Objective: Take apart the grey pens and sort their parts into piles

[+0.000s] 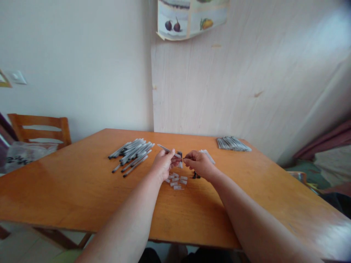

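Observation:
My left hand (163, 162) is closed around a clear pen barrel (163, 148), which slants with one end up to the left and the other toward my right hand. My right hand (201, 163) pinches a small dark piece (184, 158) close to the barrel's right end; its exact kind is too small to make out. Below the hands lie several short translucent pen caps (175, 179). Small black parts (195, 175) rest under my right hand. Beyond it, some whitish sticks (208, 156) are partly hidden.
A loose pile of pens with black ends (135, 151) lies on the wooden table (68, 190) to the left. At the back right is a neat row of pens (233, 143). A wooden chair (44, 120) and a plastic bag (30, 153) stand beyond the left edge.

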Available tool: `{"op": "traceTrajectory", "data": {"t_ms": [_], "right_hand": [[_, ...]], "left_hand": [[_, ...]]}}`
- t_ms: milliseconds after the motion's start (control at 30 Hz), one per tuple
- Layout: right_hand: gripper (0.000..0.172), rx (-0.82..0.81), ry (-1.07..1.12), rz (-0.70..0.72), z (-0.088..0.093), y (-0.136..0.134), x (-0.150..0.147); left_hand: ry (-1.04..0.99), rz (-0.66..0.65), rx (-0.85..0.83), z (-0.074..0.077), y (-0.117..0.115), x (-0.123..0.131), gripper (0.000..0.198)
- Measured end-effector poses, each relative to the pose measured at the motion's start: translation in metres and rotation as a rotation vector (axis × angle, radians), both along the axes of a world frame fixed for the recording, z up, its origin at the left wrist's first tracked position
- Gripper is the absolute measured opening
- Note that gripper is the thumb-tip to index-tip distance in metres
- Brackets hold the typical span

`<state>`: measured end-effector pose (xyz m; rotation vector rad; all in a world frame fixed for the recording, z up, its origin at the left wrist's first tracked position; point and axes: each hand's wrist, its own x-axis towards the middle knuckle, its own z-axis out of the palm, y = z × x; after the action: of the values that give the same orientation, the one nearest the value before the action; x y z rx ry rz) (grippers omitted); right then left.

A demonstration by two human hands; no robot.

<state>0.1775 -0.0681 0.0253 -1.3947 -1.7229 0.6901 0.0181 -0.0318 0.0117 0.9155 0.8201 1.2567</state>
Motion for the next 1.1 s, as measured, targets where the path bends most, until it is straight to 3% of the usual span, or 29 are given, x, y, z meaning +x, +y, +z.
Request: {"op": "traceTrajectory", "data": {"t_ms": [267, 500, 833, 1100], "right_hand": [[0.015, -0.037, -0.158, 0.009, -0.001, 0.010, 0.037], [0.016, -0.229, -0.356, 0.043, -0.003, 0.016, 0.064], [0.018, -0.297, -0.479, 0.051, -0.004, 0.016, 0.063], [0.016, -0.292, -0.457, 0.041, -0.005, 0.015, 0.062]], "left_hand": [[-0.022, 0.016, -0.019, 0.003, 0.002, -0.005, 0.018], [0.015, 0.026, -0.034, 0.006, 0.000, -0.004, 0.013], [0.038, 0.037, -0.029, 0.004, 0.001, -0.003, 0.013], [0.041, 0.045, -0.033, 0.004, 0.000, -0.002, 0.015]]}}
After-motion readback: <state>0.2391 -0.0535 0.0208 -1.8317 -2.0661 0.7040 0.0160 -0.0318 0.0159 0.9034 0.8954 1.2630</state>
